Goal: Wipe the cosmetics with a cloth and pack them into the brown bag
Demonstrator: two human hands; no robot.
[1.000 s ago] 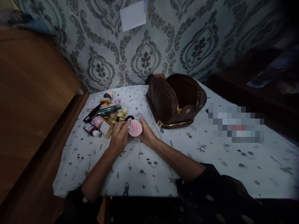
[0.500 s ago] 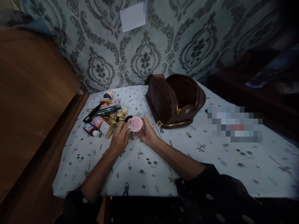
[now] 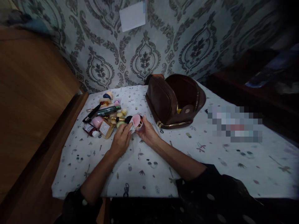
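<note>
My right hand grips a small round pink compact, tilted on edge above the table. My left hand pinches a small white wipe against the compact's left side. Both hands meet just in front of a heap of cosmetics: a dark green tube, a black pencil, a glittery square case, sponges and small pots. An open brown leather pouch stands right of the hands, its gold zip facing me.
A white patterned cloth covers the table. A wooden cabinet runs along the left edge. Patterned wallpaper with a white paper note rises behind. A blurred patch lies at the right, dark furniture beyond it.
The pink compact has turned from facing me to standing on edge and shifted slightly away. My left hand's wipe stays against it.
</note>
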